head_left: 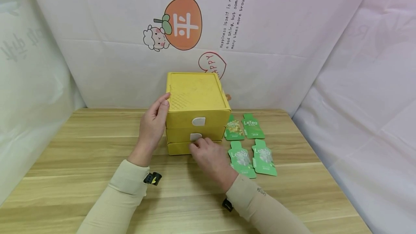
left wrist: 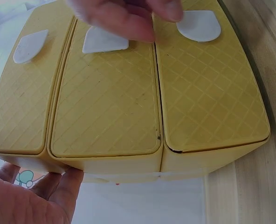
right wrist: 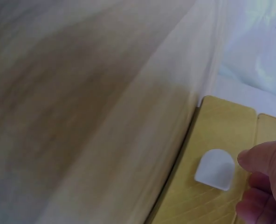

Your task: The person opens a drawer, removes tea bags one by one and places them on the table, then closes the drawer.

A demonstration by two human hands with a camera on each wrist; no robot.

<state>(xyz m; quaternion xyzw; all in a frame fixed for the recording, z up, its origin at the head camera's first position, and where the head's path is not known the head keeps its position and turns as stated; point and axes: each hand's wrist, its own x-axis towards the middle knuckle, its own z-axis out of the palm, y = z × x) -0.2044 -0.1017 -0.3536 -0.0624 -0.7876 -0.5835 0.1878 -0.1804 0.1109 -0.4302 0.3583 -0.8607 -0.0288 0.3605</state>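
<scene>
A yellow three-drawer box [head_left: 199, 91] stands on the table, with a white tab on each drawer front. My left hand [head_left: 154, 120] rests against its left side near the top edge, fingers extended along the wall. The left wrist view shows those fingertips [left wrist: 68, 186] touching the side. My right hand [head_left: 211, 158] is at the front, by the bottom drawer [head_left: 178, 149]. In the right wrist view, its loosely bent fingers hover beside the white tab [right wrist: 216, 169], with a gap between thumb and fingers. The middle drawer's tab [left wrist: 105, 39] is partly covered by that hand.
Several green LeTea packets lie right of the box, including one at the back [head_left: 253, 127] and one nearer the front [head_left: 264, 159]. Behind the box hangs a white printed cloth [head_left: 266, 71]. The wooden table [head_left: 81, 154] reaches out to both sides.
</scene>
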